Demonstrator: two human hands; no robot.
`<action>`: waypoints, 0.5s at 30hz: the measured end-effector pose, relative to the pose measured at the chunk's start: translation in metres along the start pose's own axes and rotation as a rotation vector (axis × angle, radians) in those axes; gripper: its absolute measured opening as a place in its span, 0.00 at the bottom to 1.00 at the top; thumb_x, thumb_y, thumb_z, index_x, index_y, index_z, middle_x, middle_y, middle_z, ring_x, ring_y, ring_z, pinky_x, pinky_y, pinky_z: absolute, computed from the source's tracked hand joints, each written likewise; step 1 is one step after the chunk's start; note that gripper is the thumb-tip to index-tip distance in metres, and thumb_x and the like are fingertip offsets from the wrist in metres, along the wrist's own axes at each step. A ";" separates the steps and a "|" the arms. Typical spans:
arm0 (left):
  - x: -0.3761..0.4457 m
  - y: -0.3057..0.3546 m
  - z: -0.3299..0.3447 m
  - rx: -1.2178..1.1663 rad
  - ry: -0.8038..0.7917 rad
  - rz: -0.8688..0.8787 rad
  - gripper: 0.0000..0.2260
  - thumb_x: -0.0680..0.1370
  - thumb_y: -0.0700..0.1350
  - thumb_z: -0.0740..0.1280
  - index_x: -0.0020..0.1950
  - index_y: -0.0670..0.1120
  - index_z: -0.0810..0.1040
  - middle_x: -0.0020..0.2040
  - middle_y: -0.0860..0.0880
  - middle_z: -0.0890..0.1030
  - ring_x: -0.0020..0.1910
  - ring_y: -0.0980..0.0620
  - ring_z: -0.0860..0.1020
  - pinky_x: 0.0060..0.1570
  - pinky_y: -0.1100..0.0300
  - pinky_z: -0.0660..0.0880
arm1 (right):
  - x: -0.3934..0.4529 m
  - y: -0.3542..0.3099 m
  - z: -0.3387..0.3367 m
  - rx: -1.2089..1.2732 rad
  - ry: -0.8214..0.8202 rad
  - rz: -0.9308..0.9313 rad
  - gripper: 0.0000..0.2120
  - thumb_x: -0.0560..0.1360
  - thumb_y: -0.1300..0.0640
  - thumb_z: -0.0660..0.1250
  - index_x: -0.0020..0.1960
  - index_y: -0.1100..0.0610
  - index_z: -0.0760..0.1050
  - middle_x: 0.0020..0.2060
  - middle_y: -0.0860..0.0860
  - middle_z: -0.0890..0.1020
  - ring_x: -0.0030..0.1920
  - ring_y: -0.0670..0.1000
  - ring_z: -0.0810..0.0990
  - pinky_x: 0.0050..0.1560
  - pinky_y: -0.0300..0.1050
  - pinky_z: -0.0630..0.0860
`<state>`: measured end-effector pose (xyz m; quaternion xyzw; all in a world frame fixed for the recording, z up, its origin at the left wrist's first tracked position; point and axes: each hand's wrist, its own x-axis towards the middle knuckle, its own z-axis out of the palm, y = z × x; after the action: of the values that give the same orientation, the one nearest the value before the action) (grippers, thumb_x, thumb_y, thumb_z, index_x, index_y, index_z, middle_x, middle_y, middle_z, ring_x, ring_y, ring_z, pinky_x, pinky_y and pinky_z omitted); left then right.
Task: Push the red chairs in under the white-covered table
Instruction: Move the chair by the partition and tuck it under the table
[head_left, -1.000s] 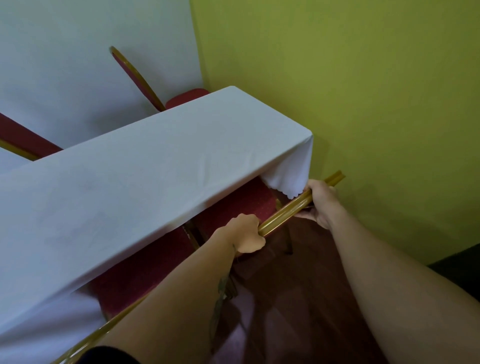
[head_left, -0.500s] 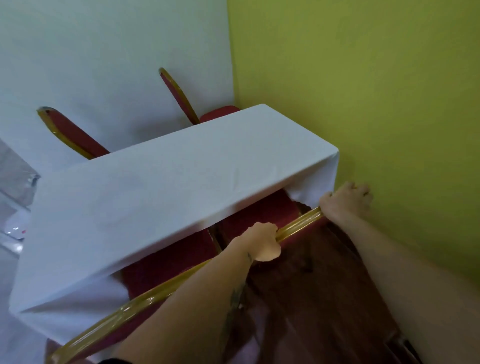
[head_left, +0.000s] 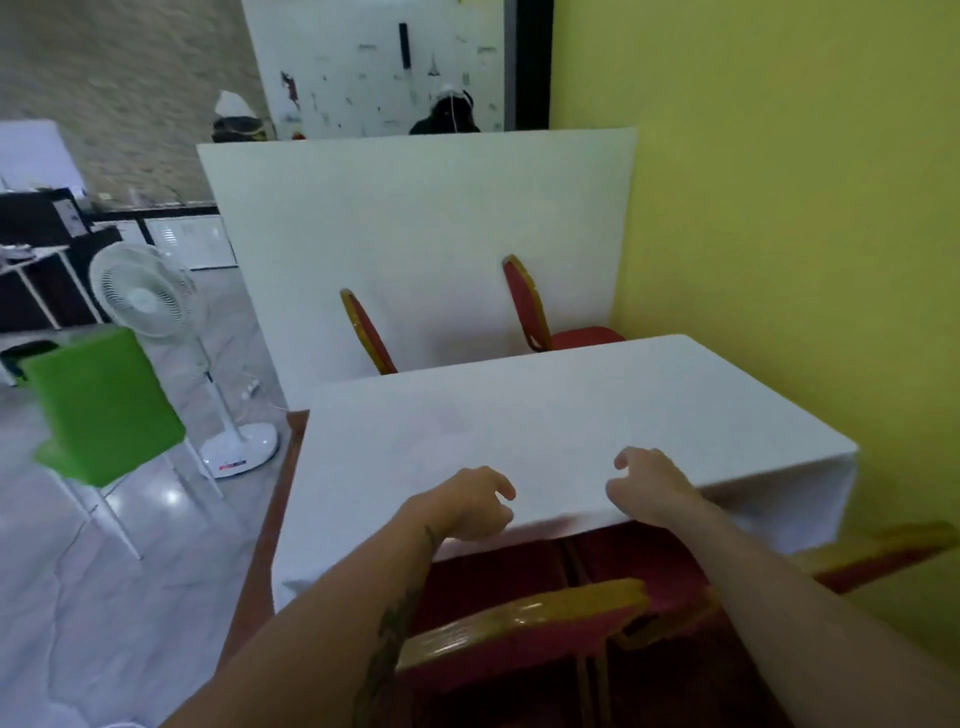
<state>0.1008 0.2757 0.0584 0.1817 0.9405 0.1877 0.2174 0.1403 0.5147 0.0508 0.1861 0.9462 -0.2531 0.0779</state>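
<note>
The white-covered table (head_left: 545, 415) stands against the yellow wall. Two red chairs with gold frames stand side by side at its near edge, seats tucked under the cloth: the left chair's back (head_left: 524, 618) is below my arms, and the right chair's back (head_left: 883, 551) is near the wall. Two more red chairs stand at the far side, one on the left (head_left: 366, 332) and one on the right (head_left: 530, 306). My left hand (head_left: 467, 501) and my right hand (head_left: 649, 486) hover over the table's near edge, fingers loosely curled, holding nothing.
A white partition board (head_left: 415, 234) stands behind the far chairs. To the left are a green chair (head_left: 104, 405) and a white standing fan (head_left: 150, 296) on the pale tiled floor. The yellow wall (head_left: 779, 208) closes off the right side.
Both hands have let go of the near chair's gold back rail and risen over the table edge. My view has lifted and shows the room beyond.
</note>
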 end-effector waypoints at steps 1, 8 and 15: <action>-0.007 -0.026 -0.012 -0.006 0.014 -0.014 0.21 0.80 0.47 0.63 0.73 0.51 0.76 0.73 0.48 0.75 0.70 0.46 0.74 0.71 0.49 0.70 | -0.001 -0.026 0.009 0.007 -0.012 -0.035 0.28 0.75 0.56 0.63 0.75 0.57 0.69 0.73 0.56 0.70 0.69 0.58 0.72 0.65 0.52 0.72; -0.050 -0.207 -0.109 -0.097 0.149 -0.107 0.18 0.80 0.45 0.65 0.71 0.48 0.78 0.69 0.44 0.78 0.65 0.44 0.79 0.67 0.49 0.75 | 0.008 -0.212 0.084 0.014 -0.029 -0.221 0.26 0.76 0.59 0.64 0.74 0.58 0.70 0.72 0.56 0.73 0.68 0.56 0.73 0.64 0.50 0.74; -0.078 -0.315 -0.199 -0.071 0.354 -0.164 0.20 0.79 0.38 0.64 0.70 0.45 0.80 0.69 0.46 0.80 0.65 0.45 0.78 0.66 0.54 0.75 | 0.030 -0.357 0.134 0.008 0.008 -0.327 0.25 0.76 0.56 0.66 0.73 0.56 0.70 0.71 0.56 0.74 0.66 0.56 0.75 0.63 0.51 0.76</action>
<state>-0.0103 -0.0839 0.1151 0.0611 0.9684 0.2315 0.0696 -0.0203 0.1700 0.0889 0.0308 0.9632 -0.2654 0.0309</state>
